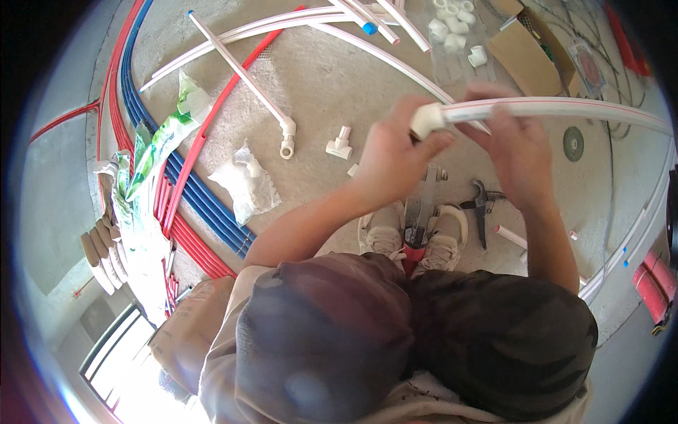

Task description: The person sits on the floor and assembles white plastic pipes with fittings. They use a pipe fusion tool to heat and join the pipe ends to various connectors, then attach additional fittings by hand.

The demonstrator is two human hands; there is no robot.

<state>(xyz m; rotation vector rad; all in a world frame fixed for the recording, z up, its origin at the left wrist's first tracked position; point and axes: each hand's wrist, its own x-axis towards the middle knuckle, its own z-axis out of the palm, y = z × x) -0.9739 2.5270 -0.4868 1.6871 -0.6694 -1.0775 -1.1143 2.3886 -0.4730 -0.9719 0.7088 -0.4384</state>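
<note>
My left hand is closed around a white plastic pipe fitting, its fingers partly blurred. The fitting sits on the end of a long white pipe with a thin red stripe, which runs off to the right. My right hand grips that pipe a little behind the fitting, fingers and thumb around it. Below the hands, a metal-bodied tool with a red handle stands between my shoes. Beside my right shoe lies a black pipe cutter.
A pipe with an elbow, a tee fitting and a plastic bag lie ahead. Blue pipes and red pipes run along the left. Loose fittings, a cardboard box and a dark disc are far right.
</note>
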